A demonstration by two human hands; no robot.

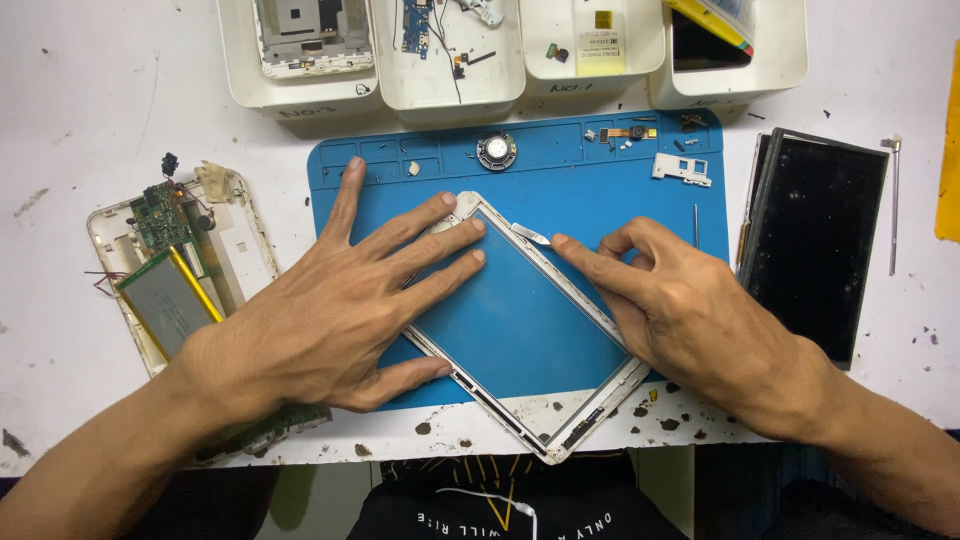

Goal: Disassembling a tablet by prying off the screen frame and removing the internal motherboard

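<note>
Head view shows the left hand (340, 300) pressed flat, fingers spread, on the white tablet frame (530, 400), which lies skewed on the blue mat (560, 185) and overhangs the table's near edge. Right hand (680, 310) pinches a thin metal blade (532, 234) against the frame's upper edge; the grip point is hidden behind curled fingers. Left forearm partly covers the opened tablet back (170, 270), and the white trays (400, 95) are cut off at the top.
</note>
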